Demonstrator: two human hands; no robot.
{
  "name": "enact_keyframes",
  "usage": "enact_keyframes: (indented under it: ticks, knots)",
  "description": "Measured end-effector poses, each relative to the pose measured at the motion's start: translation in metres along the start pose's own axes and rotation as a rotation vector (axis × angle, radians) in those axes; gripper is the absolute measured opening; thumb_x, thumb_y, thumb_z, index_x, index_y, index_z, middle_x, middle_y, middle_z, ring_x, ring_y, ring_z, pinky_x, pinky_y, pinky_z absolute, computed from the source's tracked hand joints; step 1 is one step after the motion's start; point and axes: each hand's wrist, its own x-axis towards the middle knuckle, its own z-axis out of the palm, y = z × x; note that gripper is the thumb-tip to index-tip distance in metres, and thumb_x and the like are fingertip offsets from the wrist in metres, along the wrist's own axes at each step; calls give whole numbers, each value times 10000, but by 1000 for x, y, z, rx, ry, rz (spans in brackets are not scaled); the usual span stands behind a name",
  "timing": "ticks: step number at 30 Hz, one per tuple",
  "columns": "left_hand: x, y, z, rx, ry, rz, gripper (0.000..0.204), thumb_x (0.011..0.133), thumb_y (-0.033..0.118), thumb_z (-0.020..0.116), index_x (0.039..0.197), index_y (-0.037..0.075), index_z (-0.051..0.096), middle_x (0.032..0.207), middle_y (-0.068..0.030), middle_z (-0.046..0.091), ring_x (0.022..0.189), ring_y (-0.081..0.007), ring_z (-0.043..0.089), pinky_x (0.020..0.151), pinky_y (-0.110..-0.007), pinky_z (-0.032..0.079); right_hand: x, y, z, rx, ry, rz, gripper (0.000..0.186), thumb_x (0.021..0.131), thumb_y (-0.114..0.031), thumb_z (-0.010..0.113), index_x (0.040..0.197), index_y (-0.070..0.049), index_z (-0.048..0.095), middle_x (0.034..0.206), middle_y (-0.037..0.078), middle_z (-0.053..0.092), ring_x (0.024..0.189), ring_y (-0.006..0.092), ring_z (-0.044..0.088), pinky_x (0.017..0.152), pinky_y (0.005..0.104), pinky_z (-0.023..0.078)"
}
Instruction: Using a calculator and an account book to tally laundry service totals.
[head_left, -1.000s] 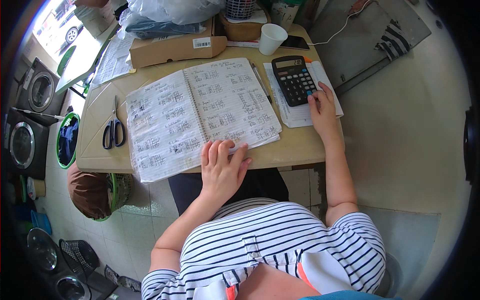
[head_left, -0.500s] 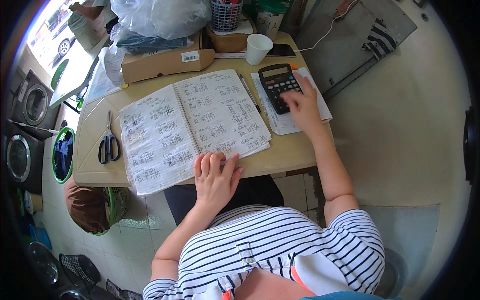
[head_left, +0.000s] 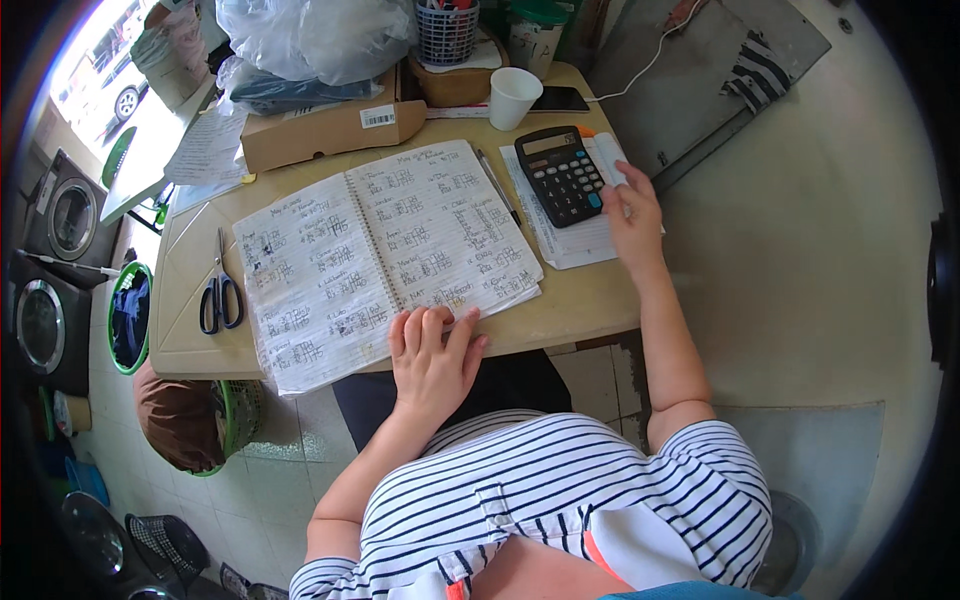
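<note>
A spiral notebook (head_left: 385, 250) lies spread on the table, both pages filled with handwriting and small grids. My left hand (head_left: 430, 350) rests on its lower edge, fingers loosely stretched and holding nothing. A black calculator (head_left: 560, 178) sits on loose papers (head_left: 590, 245) at the right. Beside its lower right corner is my right hand (head_left: 636, 222), fingers apart and slightly bent, the thumb close to the keys. Whether the thumb touches a key cannot be made out. A pen (head_left: 497, 187) lies along the notebook's right side.
Dark-handled scissors (head_left: 221, 300) lie left of the notebook on the beige table (head_left: 190, 345). A white cup (head_left: 515, 98), a phone (head_left: 562, 99), a cardboard box (head_left: 330, 132), plastic bags (head_left: 315, 40) and a pen basket (head_left: 446, 32) line the back. Laundry baskets (head_left: 240, 425) stand on the floor at left.
My right hand has drawn back from over the calculator keys to the right, beside its lower corner. The left hand stays on the notebook.
</note>
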Motion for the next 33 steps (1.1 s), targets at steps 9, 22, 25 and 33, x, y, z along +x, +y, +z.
enact_keyframes:
  ticks: [9,22,25,33]
  knots:
    - [-3,0,4,-19,-24,-17,307,881,299,751,1156,169,714,1199,-93,555,1183,-315,499,1084,-535,323,-12,40,5,-45,-11,68,171,983,-125,679,964,36,731,1421,222,553,1142,325,663,915,369,550]
    - [6,6,-34,21,-189,-162,456,913,322,734,1329,160,640,1517,-220,416,1425,-492,330,1140,-645,211,-11,31,14,8,-46,43,85,998,-113,639,980,-37,672,1486,235,452,1140,331,622,887,372,552]
    - [12,-10,-41,-34,-167,-274,494,930,326,718,1364,116,608,1479,-230,453,1320,-470,454,1092,-577,349,-5,8,15,8,-93,4,114,1000,-126,638,1058,-80,725,1521,238,424,1221,359,583,951,388,536]
    - [23,-35,-34,15,-116,-362,602,882,353,765,1382,79,572,1443,-210,485,1221,-442,553,1001,-510,489,16,-6,39,-286,-200,-134,143,966,-183,683,1057,-108,765,1587,160,399,1453,465,350,1201,609,232]
